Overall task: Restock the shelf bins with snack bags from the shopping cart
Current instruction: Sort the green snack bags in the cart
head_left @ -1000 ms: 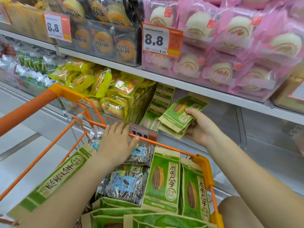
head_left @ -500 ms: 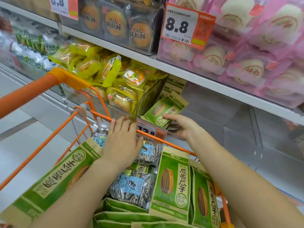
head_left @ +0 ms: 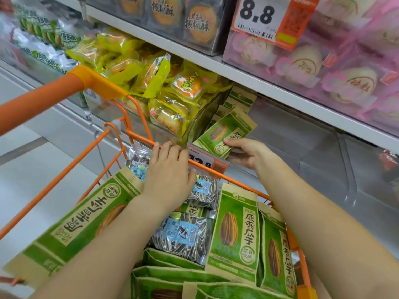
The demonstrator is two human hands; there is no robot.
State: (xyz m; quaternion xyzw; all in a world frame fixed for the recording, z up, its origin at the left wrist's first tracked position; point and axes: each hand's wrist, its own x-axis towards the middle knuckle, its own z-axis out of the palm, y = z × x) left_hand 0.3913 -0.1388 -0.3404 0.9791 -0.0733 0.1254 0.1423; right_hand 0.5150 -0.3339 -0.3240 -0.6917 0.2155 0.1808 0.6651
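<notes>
I am judging the restock as barely begun: my right hand (head_left: 248,152) is pinching a small stack of green sunflower-seed bags (head_left: 224,134) by their lower edge, thumb under and fingers over, and laying them into the clear shelf bin (head_left: 280,134) just behind the price tag (head_left: 205,161). A few of the same green bags are already standing at the back of that bin against the divider, but most of its floor is showing bare. My left hand (head_left: 167,178) is resting flat, fingers spread and straight, over the front rim of the orange shopping cart (head_left: 43,98), gripping nothing. The cart is holding plenty: upright green bags (head_left: 236,229) on the right, more lying below, and clear silver-blue seed packs (head_left: 183,236) in the middle. The neighbouring bin is sitting heaped with yellow pastry packs (head_left: 155,76)
</notes>
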